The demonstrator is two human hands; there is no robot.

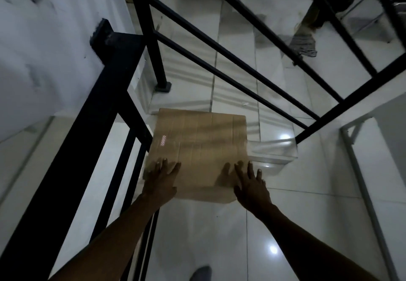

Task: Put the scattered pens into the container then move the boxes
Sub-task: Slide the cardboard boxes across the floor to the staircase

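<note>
— From the head camera, what were the hands doing?
— Both were spread, fingers straight, gripping nothing. The left hand (161,178) lay flat on the cardboard box (202,144), at its near left corner. The right hand (250,185) was over the near right corner; contact was unclear.
— Surroundings?
— The box sat on the tiled floor (219,236) at the stair edge, with a black railing (105,96) just beside it on the left.

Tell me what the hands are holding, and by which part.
Nothing is gripped. The left hand lies flat, fingers spread, on the near left top corner of the cardboard box; the right hand is spread at its near right corner, contact unclear.
</note>
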